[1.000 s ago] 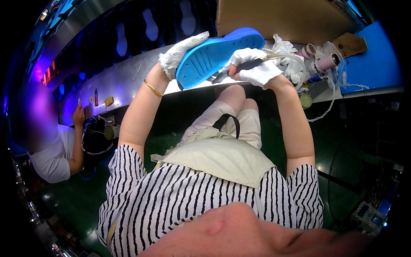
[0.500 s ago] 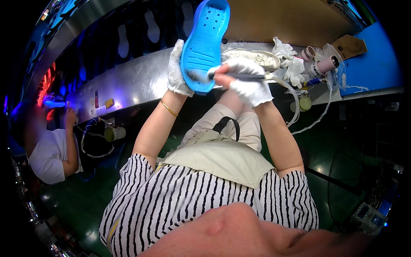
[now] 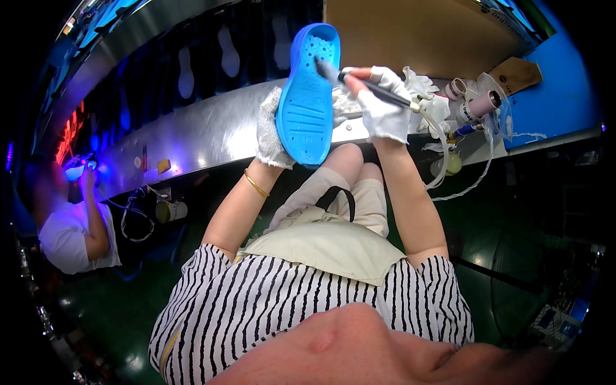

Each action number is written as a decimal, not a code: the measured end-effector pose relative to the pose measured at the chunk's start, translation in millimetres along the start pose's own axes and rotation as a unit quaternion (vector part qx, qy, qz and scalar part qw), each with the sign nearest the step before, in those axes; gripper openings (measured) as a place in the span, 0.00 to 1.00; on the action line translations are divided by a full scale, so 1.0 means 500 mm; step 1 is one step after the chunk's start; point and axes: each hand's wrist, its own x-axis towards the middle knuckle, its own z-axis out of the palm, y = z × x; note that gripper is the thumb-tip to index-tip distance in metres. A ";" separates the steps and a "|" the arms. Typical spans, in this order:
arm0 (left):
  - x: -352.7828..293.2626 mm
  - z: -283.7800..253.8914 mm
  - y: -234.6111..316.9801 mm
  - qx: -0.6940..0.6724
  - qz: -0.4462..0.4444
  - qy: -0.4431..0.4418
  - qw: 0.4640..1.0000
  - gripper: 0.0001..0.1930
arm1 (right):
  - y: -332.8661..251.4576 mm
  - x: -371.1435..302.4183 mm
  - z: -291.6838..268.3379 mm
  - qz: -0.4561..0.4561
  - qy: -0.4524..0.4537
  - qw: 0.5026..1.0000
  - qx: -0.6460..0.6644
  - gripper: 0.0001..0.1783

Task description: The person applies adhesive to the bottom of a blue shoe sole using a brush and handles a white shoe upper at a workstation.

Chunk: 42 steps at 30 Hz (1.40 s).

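Observation:
My left hand, in a whitish knit glove, grips a blue shoe sole by its left edge and holds it up over the bench edge. The sole's recessed face, with holes and ridges, looks toward me and glistens wet in places. In my right hand, gloved with bare fingertips, is a dark-handled brush joined to a clear hose. Its bristles touch the sole near the holes at the far end. Behind my right hand a whitish sole lies on the bench, partly hidden.
Soles lie on a dark conveyor beyond the metal bench. White gloves, a pink flask and a plastic bag are at the right by a cardboard panel. A co-worker sits at the left; a hose hangs beside my right arm.
The blue sole has come lower and nearer to me. The brush has moved from the sole's near end to its far end, with my right hand raised.

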 end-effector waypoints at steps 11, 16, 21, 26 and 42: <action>0.025 -0.057 0.018 0.068 0.033 -0.016 0.997 0.28 | 0.004 -0.062 -0.029 -0.101 -0.238 0.959 -0.115 0.12; 0.008 0.000 0.023 0.091 -0.007 -0.009 0.996 0.31 | -0.002 -0.005 -0.049 -0.057 -0.118 0.991 -0.036 0.11; 0.014 0.004 0.044 0.146 0.032 -0.002 0.989 0.30 | -0.040 0.007 -0.054 -0.287 -0.254 0.898 -0.215 0.13; 0.037 0.113 0.123 0.226 0.086 -0.103 0.965 0.34 | -0.109 -0.007 -0.092 -0.219 -0.215 0.931 -0.198 0.13; 0.286 0.252 0.498 0.909 0.368 0.186 -0.061 0.36 | -0.073 -0.036 -0.119 -0.088 -0.113 0.981 -0.128 0.13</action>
